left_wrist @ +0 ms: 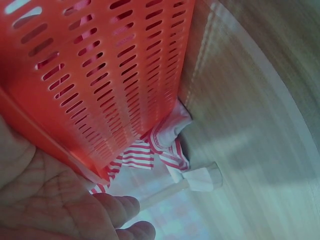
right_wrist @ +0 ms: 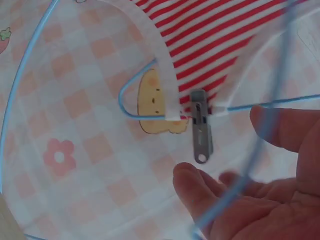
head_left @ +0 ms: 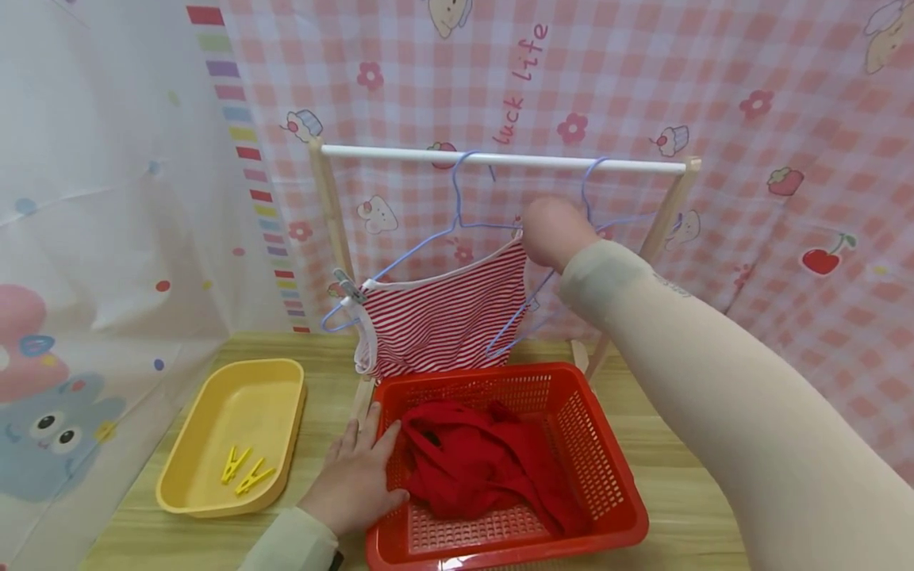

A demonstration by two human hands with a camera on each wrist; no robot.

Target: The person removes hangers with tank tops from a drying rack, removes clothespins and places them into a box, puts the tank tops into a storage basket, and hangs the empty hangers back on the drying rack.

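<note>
A red-and-white striped garment (head_left: 450,309) with white trim hangs on a blue wire hanger (head_left: 414,254). One grey clothespin (head_left: 350,285) grips its left end. Another grey clothespin (right_wrist: 200,127) pinches the other end to the wire. My right hand (head_left: 560,230) is beside that second clothespin; in the right wrist view its thumb and fingers are spread apart with nothing between them. My left hand (head_left: 357,480) rests on the left rim of a red plastic basket (head_left: 631,507), fingers extended. Inside the basket lies a crumpled red cloth item (head_left: 478,460).
A white rail (head_left: 400,154) on wooden posts holds the hangers. The second blue hanger (head_left: 596,170) hangs at the right, in front of the striped garment's right side. A yellow tray (head_left: 267,377) with several yellow clothespins (head_left: 255,477) stands at the left. Behind hangs a pink checked curtain (head_left: 628,71).
</note>
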